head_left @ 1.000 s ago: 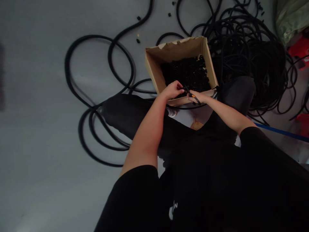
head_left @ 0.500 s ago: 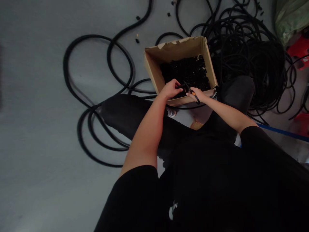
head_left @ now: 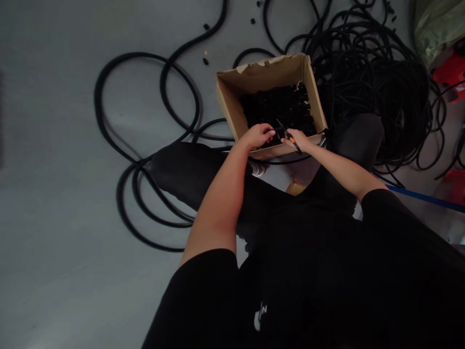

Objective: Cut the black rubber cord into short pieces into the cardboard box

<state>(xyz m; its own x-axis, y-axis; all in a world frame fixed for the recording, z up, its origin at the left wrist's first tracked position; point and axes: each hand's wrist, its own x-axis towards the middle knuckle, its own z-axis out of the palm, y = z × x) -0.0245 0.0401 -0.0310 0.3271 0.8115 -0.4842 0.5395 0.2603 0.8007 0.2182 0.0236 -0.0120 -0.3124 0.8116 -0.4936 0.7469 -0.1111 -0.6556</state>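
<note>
Over the cardboard box [head_left: 232, 104], my left hand [head_left: 258, 134] is closed, pinching a dark length of black cord [head_left: 277, 129]. Facing it from the right, my right hand [head_left: 298, 139] is wrapped round scissors [head_left: 292, 140] with black and orange handles. The scissor blades point up and left, right beside the cord. Whether they touch the cord I cannot tell. Below both hands, many small black cut pieces [head_left: 276, 104] fill the bottom of the box.
A large tangle of black cord [head_left: 385, 92] lies right of the box, with loose loops [head_left: 145, 54] on the grey floor at left. Small black bits [head_left: 206, 61] are scattered behind. A green bag [head_left: 439, 29] and red objects [head_left: 450, 77] stand at far right.
My left hand has shifted slightly, its fingers now curled closer round the cord. The scissors have turned a little in my right hand. The box stays in place.
</note>
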